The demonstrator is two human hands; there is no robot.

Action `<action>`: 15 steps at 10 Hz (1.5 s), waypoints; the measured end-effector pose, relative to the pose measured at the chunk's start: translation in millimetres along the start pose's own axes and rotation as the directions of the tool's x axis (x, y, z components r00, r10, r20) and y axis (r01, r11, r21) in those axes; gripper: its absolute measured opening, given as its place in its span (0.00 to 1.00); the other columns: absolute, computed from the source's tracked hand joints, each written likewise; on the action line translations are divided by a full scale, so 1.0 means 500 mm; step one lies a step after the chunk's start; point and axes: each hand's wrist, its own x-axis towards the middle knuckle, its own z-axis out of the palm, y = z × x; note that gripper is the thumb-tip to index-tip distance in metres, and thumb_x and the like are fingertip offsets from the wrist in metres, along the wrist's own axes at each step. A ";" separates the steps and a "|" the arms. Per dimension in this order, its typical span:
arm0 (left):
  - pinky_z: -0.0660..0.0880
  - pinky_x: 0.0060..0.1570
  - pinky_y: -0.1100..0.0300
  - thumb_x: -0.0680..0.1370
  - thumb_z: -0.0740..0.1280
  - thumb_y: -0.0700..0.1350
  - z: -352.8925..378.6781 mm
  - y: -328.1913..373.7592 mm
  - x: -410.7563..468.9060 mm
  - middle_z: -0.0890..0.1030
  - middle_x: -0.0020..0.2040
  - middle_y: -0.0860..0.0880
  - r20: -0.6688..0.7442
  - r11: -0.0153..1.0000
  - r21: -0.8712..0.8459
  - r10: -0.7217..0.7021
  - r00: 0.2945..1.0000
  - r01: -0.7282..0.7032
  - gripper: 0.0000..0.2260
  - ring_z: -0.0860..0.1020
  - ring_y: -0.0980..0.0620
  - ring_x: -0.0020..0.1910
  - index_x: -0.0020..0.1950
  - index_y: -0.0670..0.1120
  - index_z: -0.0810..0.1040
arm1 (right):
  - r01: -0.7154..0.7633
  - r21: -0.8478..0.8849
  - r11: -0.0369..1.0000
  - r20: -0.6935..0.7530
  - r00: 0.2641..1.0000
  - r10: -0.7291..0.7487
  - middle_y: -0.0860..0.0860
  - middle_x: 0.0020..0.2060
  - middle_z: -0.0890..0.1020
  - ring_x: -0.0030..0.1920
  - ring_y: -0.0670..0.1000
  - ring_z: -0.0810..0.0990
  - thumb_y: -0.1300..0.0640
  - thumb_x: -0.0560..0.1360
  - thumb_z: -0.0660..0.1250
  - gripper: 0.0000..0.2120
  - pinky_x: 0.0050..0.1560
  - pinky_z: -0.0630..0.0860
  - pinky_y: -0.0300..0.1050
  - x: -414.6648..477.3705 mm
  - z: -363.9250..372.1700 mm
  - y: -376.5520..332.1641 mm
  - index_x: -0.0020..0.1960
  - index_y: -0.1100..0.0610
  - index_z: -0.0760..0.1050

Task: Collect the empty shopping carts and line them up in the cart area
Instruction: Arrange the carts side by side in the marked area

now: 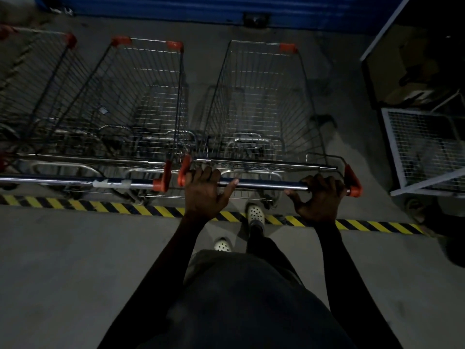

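An empty wire shopping cart [261, 96] with orange corner caps stands straight ahead of me, past a yellow-and-black striped floor line [120, 209]. My left hand [205, 191] grips the left end of its handle bar [264, 184]. My right hand [320, 197] grips the right end of the same bar. Beside it on the left stands a second empty cart [141, 102], its handle level with mine and nearly touching it. A third cart [32, 79] stands further left, partly cut off by the frame edge.
A blue wall [201, 8] closes the space behind the carts. A white wire cage [425, 149] and a dark open unit [412, 64] stand close on the right. Grey concrete floor [75, 260] lies behind the striped line. My light clogs [255, 212] are at the line.
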 end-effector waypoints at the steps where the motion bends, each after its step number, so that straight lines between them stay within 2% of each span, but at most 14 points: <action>1: 0.68 0.49 0.48 0.81 0.66 0.62 -0.001 -0.001 -0.006 0.82 0.47 0.43 0.001 1.000 -0.005 0.004 1.000 -0.004 0.23 0.79 0.41 0.48 0.46 0.42 0.81 | 0.001 -0.006 1.000 0.005 1.000 -0.001 0.50 0.42 0.79 0.49 0.59 0.77 0.32 0.72 0.69 0.23 0.56 0.63 0.56 -0.004 -0.003 -0.002 0.46 0.52 0.80; 3: 0.68 0.49 0.49 0.81 0.66 0.62 -0.005 -0.004 -0.013 0.82 0.47 0.43 0.008 1.000 -0.016 0.009 1.000 -0.009 0.22 0.79 0.42 0.48 0.46 0.42 0.81 | -0.008 0.001 1.000 -0.007 1.000 0.008 0.49 0.41 0.79 0.49 0.58 0.77 0.28 0.74 0.64 0.26 0.56 0.63 0.57 -0.013 -0.005 -0.007 0.46 0.52 0.81; 7: 0.67 0.48 0.50 0.81 0.65 0.63 -0.020 -0.002 -0.024 0.82 0.46 0.44 0.007 0.999 -0.038 -0.001 1.000 0.001 0.24 0.79 0.43 0.47 0.45 0.42 0.81 | -0.006 0.012 1.000 -0.035 0.999 0.007 0.48 0.39 0.78 0.47 0.58 0.77 0.26 0.76 0.60 0.29 0.56 0.63 0.57 -0.026 -0.012 -0.016 0.44 0.52 0.80; 10: 0.67 0.49 0.50 0.82 0.64 0.63 -0.038 0.010 -0.035 0.81 0.45 0.44 0.069 0.996 -0.072 -0.044 0.997 0.049 0.23 0.78 0.43 0.47 0.45 0.43 0.80 | 0.010 -0.006 1.000 -0.054 0.998 -0.010 0.49 0.39 0.77 0.46 0.58 0.77 0.27 0.76 0.61 0.28 0.56 0.63 0.58 -0.040 -0.013 -0.015 0.44 0.53 0.79; 11: 0.67 0.51 0.50 0.80 0.70 0.57 -0.055 0.033 -0.048 0.78 0.50 0.41 0.020 0.984 -0.104 -0.146 0.989 0.147 0.17 0.73 0.43 0.50 0.51 0.42 0.78 | 0.013 -0.030 0.999 -0.043 0.999 -0.014 0.49 0.40 0.78 0.47 0.58 0.77 0.29 0.75 0.65 0.26 0.55 0.64 0.58 -0.040 -0.010 -0.011 0.45 0.53 0.79; 12: 0.67 0.51 0.47 0.79 0.69 0.50 -0.077 0.049 -0.092 0.78 0.53 0.39 -0.040 0.996 -0.077 0.037 0.998 -0.040 0.12 0.72 0.41 0.51 0.54 0.43 0.76 | 0.014 -0.047 0.999 -0.046 0.999 -0.016 0.49 0.39 0.77 0.47 0.58 0.76 0.32 0.72 0.70 0.23 0.55 0.64 0.58 -0.039 -0.004 -0.008 0.44 0.53 0.79; 13: 0.73 0.53 0.48 0.78 0.67 0.51 -0.052 0.025 -0.147 0.83 0.54 0.44 0.225 0.976 -0.209 0.108 0.968 -0.061 0.09 0.78 0.40 0.55 0.48 0.46 0.82 | 0.021 -0.033 0.999 -0.062 0.998 -0.023 0.49 0.39 0.77 0.46 0.59 0.77 0.30 0.74 0.68 0.24 0.55 0.64 0.58 -0.039 -0.003 -0.010 0.44 0.53 0.79; 14: 0.74 0.45 0.60 0.75 0.71 0.52 -0.037 -0.004 -0.157 0.85 0.47 0.47 0.607 0.488 -0.409 -0.486 0.629 0.771 0.10 0.81 0.40 0.51 0.49 0.47 0.83 | 0.013 -0.006 1.000 -0.078 0.997 -0.013 0.50 0.39 0.79 0.47 0.59 0.77 0.27 0.76 0.62 0.29 0.57 0.65 0.60 -0.038 -0.004 -0.011 0.45 0.53 0.80; 15: 0.74 0.52 0.53 0.72 0.69 0.61 -0.065 -0.033 -0.117 0.85 0.52 0.45 0.905 -0.719 -0.411 -0.398 0.152 0.561 0.26 0.82 0.41 0.50 0.63 0.46 0.82 | 0.006 0.002 1.000 -0.072 0.997 -0.006 0.50 0.39 0.79 0.47 0.59 0.77 0.26 0.76 0.61 0.31 0.57 0.65 0.61 -0.038 -0.007 -0.013 0.44 0.54 0.80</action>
